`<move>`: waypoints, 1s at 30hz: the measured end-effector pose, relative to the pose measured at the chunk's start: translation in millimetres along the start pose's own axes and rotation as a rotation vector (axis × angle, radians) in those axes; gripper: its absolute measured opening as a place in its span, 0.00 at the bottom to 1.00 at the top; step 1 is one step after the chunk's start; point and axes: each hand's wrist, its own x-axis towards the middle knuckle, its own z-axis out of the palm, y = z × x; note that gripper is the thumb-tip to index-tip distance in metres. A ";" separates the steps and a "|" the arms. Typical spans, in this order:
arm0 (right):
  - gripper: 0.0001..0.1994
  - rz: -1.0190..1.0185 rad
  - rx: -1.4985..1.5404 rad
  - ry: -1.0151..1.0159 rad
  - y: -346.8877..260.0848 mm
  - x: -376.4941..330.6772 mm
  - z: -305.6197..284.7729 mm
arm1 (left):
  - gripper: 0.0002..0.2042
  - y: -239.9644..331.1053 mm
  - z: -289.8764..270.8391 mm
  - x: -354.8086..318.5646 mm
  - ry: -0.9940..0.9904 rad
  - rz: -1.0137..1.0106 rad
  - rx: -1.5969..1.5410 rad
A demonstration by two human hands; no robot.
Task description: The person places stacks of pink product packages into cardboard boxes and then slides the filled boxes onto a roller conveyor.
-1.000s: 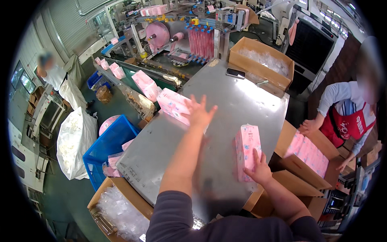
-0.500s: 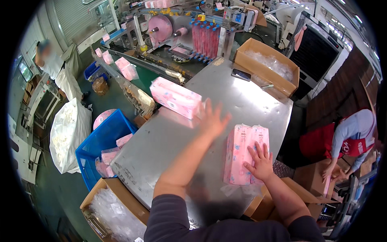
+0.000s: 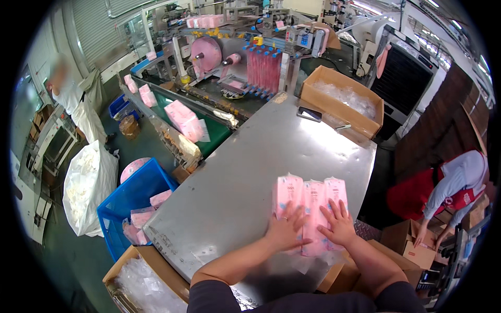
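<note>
1. Where the metal desk (image 3: 235,182) comes close to the person, three long pink packs (image 3: 314,206) rest side by side, their long sides touching or nearly so. They point roughly toward twelve o'clock, straight away from the person, with see-through wrapping loose at their near ends.
2. The left hand (image 3: 284,233) lies over the left pack (image 3: 289,189), fingers toward one o'clock and thumb reaching onto the middle pack (image 3: 314,194). Its grip is apart: the fingers are spread, not closed around anything.
3. The right hand (image 3: 340,228) comes in from five o'clock and rests on the right pack (image 3: 335,189), fingers toward eleven. Its grip is apart too, the thumb stretched toward the middle pack.
4. With one hand on each outer pack, the row is probably being squared up and pressed together; spread fingers likely share the push without denting soft sides.
5. At ten o'clock from the row, another pack (image 3: 181,117) lies on the green belt (image 3: 218,142), which meets the desk's edge, presumably for easy reach.
6. At nine o'clock, the blue crate (image 3: 134,185) holds loose pink packets (image 3: 141,216); toward twelve, a phone (image 3: 309,113) lies beside a cardboard box (image 3: 336,110) of see-through bags (image 3: 347,96).
7. Near three o'clock, a co-worker (image 3: 451,182) bends over another box (image 3: 420,255).
</note>
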 end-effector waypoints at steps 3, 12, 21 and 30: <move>0.36 -0.005 -0.011 -0.004 5.6 -9.2 2.3 | 0.42 4.8 -10.7 1.5 0.080 -0.084 -0.038; 0.36 0.040 -0.007 -0.052 2.2 -6.5 -7.7 | 0.38 -180.9 -134.1 99.8 0.355 -0.838 0.033; 0.35 0.069 0.056 -0.046 8.3 -0.8 -10.1 | 0.24 -72.1 -8.6 -32.2 0.184 -0.101 0.062; 0.33 -0.048 -0.027 -0.127 3.1 -90.7 -3.8 | 0.25 89.4 5.3 -153.7 0.072 -0.289 0.044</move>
